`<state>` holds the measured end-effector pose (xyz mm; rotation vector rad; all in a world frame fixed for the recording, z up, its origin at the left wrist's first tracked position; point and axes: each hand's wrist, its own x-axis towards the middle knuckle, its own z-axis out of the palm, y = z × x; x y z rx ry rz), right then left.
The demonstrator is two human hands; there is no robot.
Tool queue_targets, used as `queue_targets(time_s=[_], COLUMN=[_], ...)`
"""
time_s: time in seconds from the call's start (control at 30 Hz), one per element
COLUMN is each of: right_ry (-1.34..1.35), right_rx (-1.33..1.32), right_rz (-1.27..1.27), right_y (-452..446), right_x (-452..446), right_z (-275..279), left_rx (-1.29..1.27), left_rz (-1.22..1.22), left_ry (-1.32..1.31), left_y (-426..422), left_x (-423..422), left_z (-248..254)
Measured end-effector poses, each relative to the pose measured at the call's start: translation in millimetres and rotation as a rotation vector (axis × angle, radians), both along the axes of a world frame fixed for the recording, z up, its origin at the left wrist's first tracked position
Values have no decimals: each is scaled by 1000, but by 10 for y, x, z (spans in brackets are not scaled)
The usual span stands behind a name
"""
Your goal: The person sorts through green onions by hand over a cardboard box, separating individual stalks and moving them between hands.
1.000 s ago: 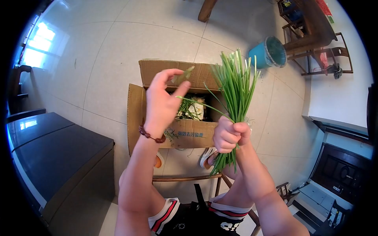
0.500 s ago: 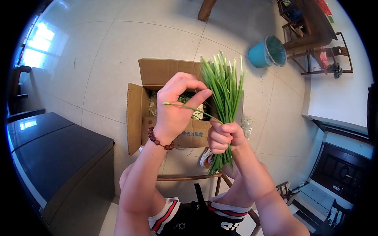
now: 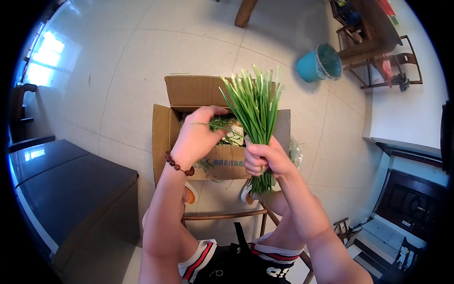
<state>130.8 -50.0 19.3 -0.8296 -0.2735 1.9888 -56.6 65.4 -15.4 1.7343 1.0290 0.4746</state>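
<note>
My right hand point(image 3: 267, 158) is closed around a thick bunch of garlic chives point(image 3: 255, 109), pale cut ends fanned at the top, green ends hanging below the fist. From that fist a single thin chive stem point(image 3: 231, 130) sticks out leftward, crossing over my left thumb. My left hand point(image 3: 198, 135), with a brown bead bracelet point(image 3: 177, 163) at the wrist, hovers over the cardboard box point(image 3: 194, 90). Its thumb and index finger are apart with nothing visible between them; the other fingers are partly hidden. Inside the open box lie green scraps point(image 3: 218, 124) and pale wrapping.
A blue lined bin point(image 3: 309, 66) stands at the upper right near a wooden table leg. To the left is a dark cabinet point(image 3: 75, 180). My shoes point(image 3: 247, 193) are close to the box's near side. A clear plastic bag point(image 3: 295, 151) lies right of the box.
My left hand has moved down and left, away from the chives, and its thumb and finger have parted. The bunch in my right hand has shifted slightly left and tilted.
</note>
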Motion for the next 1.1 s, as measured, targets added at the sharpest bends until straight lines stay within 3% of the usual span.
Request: queue_targets(time_s=[0.03, 0.1, 0.17, 0.23, 0.3, 0.33, 0.43, 0.53, 0.67, 0.83, 0.87, 1.03, 1.1], right_ry=[-1, -299, -292, -284, -276, -267, -455, -499, -507, -628, -627, -924, -991], right_rx=[0, -7, 2, 16, 17, 16, 17, 16, 29, 58, 58, 105, 142], right_rz=[-5, -12, -8, -45, -36, -28, 52, 104, 124, 191, 190, 60, 6], right_y=[12, 16, 18, 32, 34, 28, 22, 2, 0, 24, 37, 82, 83], right_x=[-7, -20, -14, -15, 17, 31, 6, -53, -75, -90, -99, -105, -84], right_z=[-20, -78, -57, -9, -48, -65, -65, -103, -79, -59, -56, -121, -202], left_rx=[0, -359, -407, -541, -539, -362, 92, 415, 471, 288, 385, 189, -221], left_rz=[-5, -253, -336, -237, 149, 326, 420, 225, 207, 252, 283, 324, 726], left_ry=[-1, -137, -125, -300, -346, -482, -631, -388, -229, -301, -281, -262, -563], left_y=[-1, -3, 2, -11, 73, 112, 140, 74, 27, 68, 88, -6, -151], left_x=[3, 1, -6, 9, 33, 45, 101, 176, 222, 150, 150, 186, 337], left_z=[52, 135, 106, 106, 177, 169, 239, 424, 342, 298, 254, 174, 70])
